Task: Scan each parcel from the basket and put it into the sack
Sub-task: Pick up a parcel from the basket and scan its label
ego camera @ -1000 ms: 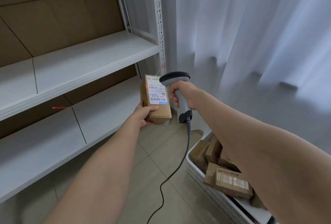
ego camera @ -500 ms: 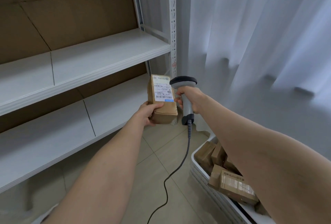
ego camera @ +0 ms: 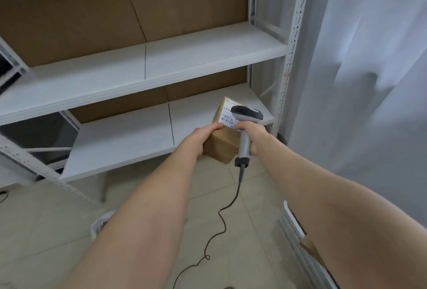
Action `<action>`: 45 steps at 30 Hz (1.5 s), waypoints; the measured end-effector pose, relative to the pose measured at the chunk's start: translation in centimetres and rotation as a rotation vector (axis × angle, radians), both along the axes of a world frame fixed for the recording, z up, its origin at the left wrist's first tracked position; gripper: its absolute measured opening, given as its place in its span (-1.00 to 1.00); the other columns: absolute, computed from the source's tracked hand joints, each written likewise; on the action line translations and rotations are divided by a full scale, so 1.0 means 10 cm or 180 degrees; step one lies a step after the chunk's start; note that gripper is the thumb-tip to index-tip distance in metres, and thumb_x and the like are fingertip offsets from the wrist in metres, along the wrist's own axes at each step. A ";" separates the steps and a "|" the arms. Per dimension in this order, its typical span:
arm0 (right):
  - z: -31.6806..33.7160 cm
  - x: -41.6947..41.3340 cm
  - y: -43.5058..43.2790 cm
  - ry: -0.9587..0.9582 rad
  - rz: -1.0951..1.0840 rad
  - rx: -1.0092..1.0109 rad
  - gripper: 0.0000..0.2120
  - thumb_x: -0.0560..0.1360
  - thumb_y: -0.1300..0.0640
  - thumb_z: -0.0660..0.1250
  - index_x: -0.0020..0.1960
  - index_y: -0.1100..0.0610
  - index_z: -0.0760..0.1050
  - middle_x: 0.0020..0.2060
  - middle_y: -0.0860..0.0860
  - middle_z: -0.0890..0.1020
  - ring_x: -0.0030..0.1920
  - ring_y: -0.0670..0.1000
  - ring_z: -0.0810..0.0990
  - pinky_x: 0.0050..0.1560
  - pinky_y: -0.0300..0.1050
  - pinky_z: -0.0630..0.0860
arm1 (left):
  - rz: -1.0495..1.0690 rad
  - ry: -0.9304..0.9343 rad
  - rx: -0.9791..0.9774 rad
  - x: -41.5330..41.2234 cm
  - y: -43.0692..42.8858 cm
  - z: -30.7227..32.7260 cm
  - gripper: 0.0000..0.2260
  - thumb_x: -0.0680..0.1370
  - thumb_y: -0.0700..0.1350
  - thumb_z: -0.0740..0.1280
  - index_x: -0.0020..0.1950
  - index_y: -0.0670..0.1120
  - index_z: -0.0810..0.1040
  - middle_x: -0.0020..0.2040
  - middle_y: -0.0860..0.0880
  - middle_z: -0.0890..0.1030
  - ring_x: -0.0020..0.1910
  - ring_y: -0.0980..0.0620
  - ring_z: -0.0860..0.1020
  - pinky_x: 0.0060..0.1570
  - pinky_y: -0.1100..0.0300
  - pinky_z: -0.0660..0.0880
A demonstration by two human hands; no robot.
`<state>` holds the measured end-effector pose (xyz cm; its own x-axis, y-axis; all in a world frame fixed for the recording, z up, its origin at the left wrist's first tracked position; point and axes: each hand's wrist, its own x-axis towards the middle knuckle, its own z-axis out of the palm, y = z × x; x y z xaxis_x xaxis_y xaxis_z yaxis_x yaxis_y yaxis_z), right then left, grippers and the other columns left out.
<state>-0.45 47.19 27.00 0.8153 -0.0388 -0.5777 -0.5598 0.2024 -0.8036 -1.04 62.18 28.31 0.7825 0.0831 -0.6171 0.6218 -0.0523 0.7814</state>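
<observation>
Left hand (ego camera: 196, 141) gripping parcel (ego camera: 221, 148), right hand (ego camera: 253, 133) gripping scanner (ego camera: 246, 127)

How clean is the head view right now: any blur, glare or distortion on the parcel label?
Head view: soft, even light, no glare on the label of the parcel; its barcode shows, but the text is smeared and the scanner covers its right part; the curtain and the left edge of the frame are motion-blurred; the wide lens slants the shelf post.
</observation>
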 end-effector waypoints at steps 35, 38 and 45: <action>-2.23 -0.15 4.91 0.0782 0.0612 0.0049 -0.76 0.37 0.22 0.49 0.00 0.26 0.59 0.01 0.24 0.67 0.03 0.23 0.66 0.12 0.26 0.57 | 0.0985 0.0669 -0.0374 -0.52 4.92 -1.98 -0.52 0.42 0.03 0.47 0.28 0.09 0.41 0.08 -0.10 0.55 0.03 -0.12 0.54 0.01 -0.14 0.55; -2.75 -0.06 5.08 0.0788 0.0585 -0.0077 -0.94 0.43 0.32 0.42 -0.13 0.25 0.55 -0.11 0.20 0.63 -0.10 0.17 0.63 0.09 0.12 0.59 | 0.1023 0.0742 -0.0283 -0.49 5.06 -2.52 -0.45 0.40 0.01 0.50 0.32 0.07 0.35 0.10 -0.10 0.54 0.04 -0.12 0.55 0.03 -0.12 0.55; -4.20 0.08 5.20 0.1015 0.0476 -0.0253 -0.88 0.44 0.39 0.38 -0.19 0.22 0.52 -0.29 0.09 0.58 -0.24 0.08 0.58 -0.21 -0.07 0.52 | 0.1286 0.0650 0.0153 -0.40 5.16 -4.28 -0.40 0.34 -0.10 0.56 0.28 -0.02 0.36 0.17 -0.06 0.57 0.05 -0.08 0.57 0.16 -0.14 0.51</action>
